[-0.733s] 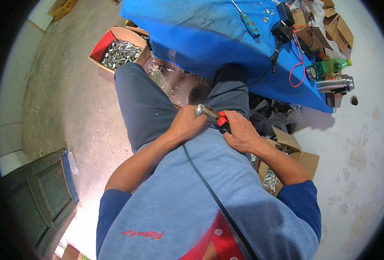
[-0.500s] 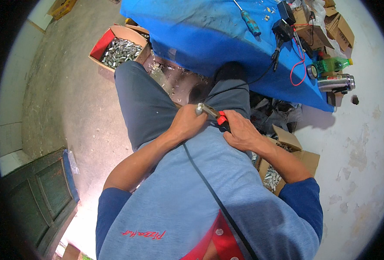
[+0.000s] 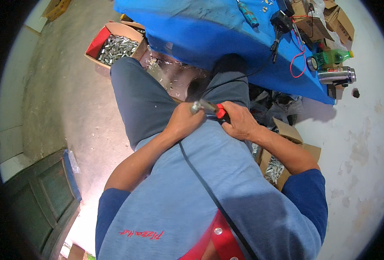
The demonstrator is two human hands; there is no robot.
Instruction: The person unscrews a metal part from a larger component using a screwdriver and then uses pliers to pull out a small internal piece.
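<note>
Over my lap, my right hand (image 3: pixel 241 122) is wrapped round the red-and-black handles of a pair of pliers (image 3: pixel 221 112). The metal jaws point left toward my left hand (image 3: pixel 183 121), whose fingers are closed on a small silvery metal cylinder (image 3: pixel 196 107). The jaws meet or nearly meet this piece; motion blur hides the exact contact. Beyond my left knee, a red-sided cardboard box (image 3: pixel 93 51) holds many similar silvery pieces (image 3: pixel 117 48).
A blue-covered table (image 3: pixel 179 37) stands ahead, bearing a screwdriver (image 3: pixel 248 15), black adapters and cables (image 3: pixel 280 24). At its right are a green bottle (image 3: pixel 336 56) and a steel flask (image 3: pixel 336 75). An open carton (image 3: pixel 311 154) of small pieces sits by my right elbow.
The pliers' jaws have swung slightly and blur beside the metal cylinder. Both hands keep their grip, and the whole view has shifted a little.
</note>
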